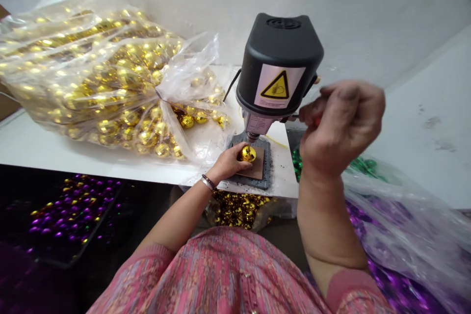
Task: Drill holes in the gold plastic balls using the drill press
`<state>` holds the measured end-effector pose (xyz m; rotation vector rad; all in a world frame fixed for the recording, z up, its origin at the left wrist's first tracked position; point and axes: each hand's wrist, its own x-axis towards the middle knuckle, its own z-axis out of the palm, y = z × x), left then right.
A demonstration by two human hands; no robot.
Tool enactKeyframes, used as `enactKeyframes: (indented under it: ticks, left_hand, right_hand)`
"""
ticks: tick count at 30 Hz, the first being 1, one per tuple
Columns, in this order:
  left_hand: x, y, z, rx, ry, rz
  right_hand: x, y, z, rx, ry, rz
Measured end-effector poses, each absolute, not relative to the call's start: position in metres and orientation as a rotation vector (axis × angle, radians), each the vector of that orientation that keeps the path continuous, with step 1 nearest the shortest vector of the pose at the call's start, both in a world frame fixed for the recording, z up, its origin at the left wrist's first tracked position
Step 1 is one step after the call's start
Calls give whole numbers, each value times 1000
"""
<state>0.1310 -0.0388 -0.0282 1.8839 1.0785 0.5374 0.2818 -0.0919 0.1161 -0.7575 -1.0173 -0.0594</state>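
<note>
A shiny gold faceted ball (248, 153) is pinched between the thumb and fingers of my left hand (230, 162). It rests over a brown board (256, 169) on the dark metal base (267, 176) of a small drill press (279, 54). The chuck (251, 137) and its bit are right above the ball and seem to meet its top. My right hand (342, 117) is closed round the press's feed handle (317, 118) at the right of the motor housing; only a bit of red shows between the fingers.
A big clear bag of gold balls (110, 83) lies on the white table (55, 149) at left. Below the table edge sits a bag of gold balls (239, 208). Purple and gold balls (73, 211) are at lower left, purple ones in plastic (393, 240) at right. Dark shavings surround the base.
</note>
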Motion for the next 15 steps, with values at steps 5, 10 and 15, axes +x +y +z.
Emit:
enactKeyframes:
  ticks: [5, 10, 15]
  left_hand:
    - [124, -47, -30, 1867, 1042, 561]
    - [104, -64, -21, 1875, 957, 554]
    - [82, -77, -6, 1926, 769, 446]
  right_hand:
    - [301, -56, 153, -864, -968, 239]
    - [308, -41, 160, -858, -909, 352]
    - [304, -41, 158, -774, -855, 404]
